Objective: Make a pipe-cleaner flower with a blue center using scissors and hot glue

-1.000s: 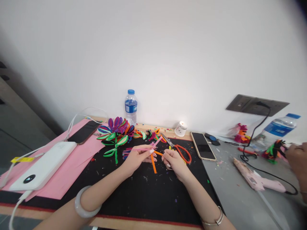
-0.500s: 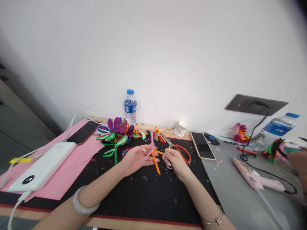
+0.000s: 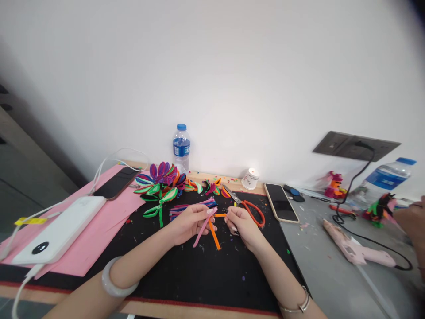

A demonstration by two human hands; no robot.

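Note:
Over the black mat, my left hand pinches a pink pipe cleaner and an orange pipe cleaner between thumb and fingers. The pink one is folded, and its end slants down toward me. One arm of the orange one points down; the other runs sideways to my right hand, whose closed fingertips grip its end. Just behind my left hand lies a bundle of pink, purple and blue pipe cleaners. Scissors with orange handles rest behind my right hand.
Pipe-cleaner flowers and a water bottle stand at the back. On the left are pink sheets, a phone and a power bank. To the right: another phone, a glue gun, another person's hand.
The pink pipe cleaner, upright before, now folds down toward me at my left fingers. My left hand has closed from spread fingers into a pinch. My right hand has barely moved.

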